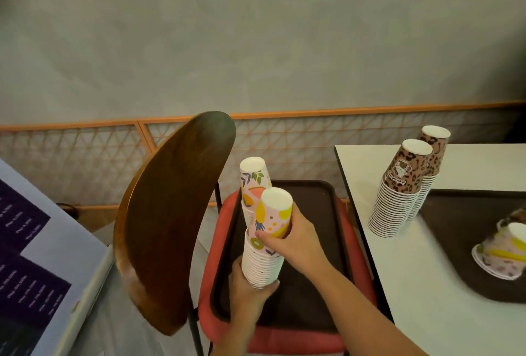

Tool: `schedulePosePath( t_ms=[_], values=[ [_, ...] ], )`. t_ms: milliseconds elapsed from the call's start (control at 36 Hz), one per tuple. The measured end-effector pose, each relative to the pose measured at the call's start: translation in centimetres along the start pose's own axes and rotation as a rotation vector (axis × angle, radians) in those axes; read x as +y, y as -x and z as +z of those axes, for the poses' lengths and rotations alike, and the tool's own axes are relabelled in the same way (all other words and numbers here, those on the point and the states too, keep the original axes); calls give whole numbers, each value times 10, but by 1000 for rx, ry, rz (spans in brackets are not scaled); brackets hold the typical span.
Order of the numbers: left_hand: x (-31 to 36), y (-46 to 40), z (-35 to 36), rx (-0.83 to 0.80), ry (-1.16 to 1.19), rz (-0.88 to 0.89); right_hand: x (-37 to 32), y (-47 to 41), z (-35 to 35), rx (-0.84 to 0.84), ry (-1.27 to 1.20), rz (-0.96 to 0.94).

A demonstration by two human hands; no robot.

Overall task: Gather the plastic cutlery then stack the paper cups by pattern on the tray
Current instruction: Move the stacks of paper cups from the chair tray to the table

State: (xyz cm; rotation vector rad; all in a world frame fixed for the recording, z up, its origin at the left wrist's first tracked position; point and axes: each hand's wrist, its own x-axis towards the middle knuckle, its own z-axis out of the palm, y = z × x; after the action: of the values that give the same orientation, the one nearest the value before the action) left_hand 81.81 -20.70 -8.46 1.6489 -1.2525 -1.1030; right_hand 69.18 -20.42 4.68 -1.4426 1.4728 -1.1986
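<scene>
Step in hand: stacking by pattern; fruit-print cups going onto the dark tray (318, 213) that sits on the red chair seat (219, 242).

Left hand (247, 290): grip wrapped round the base of the near fruit-print stack (263, 259), thumb and fingers curled on the lowest rims. Stack is inverted, held near the tray's left edge; whether its bottom rim touches the tray I cannot tell.

Right hand (287, 239): grip closed round the top fruit-print cup (274, 213), thumb on the near face, fingers behind. Cup appears partly seated over the stack.

A second fruit-print stack (253, 182) stands just behind, towards the tray's far left corner.

On the tabletop (412, 270), near its left edge: two leopard-print stacks (398, 193), inverted, just beside each other. A second tray (466, 242) at the tabletop's right edge carries a few fruit-print cups lying on their sides (501, 253).

No cutlery in view; that step cannot be judged.

Next move, as judged: press the top cup fully down, set the stack upright beside its twin, then fetch the toppled cups. Needs a light squeeze; paper walls crush easily, and a tall stack tips if released off-vertical.
</scene>
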Motion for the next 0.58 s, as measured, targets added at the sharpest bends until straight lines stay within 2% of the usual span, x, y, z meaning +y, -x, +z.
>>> schedulePosePath(
  t_ms=[139, 333, 583],
  values=[
    [27, 6, 30, -32, 85, 48, -7, 2, -31, 96, -1, -47],
    [76, 34, 90, -217, 193, 136, -9, 10, -98, 293, 64, -113],
    [110, 60, 183, -341, 126, 152, 13, 21, -197, 387, 89, -77]
  ],
)
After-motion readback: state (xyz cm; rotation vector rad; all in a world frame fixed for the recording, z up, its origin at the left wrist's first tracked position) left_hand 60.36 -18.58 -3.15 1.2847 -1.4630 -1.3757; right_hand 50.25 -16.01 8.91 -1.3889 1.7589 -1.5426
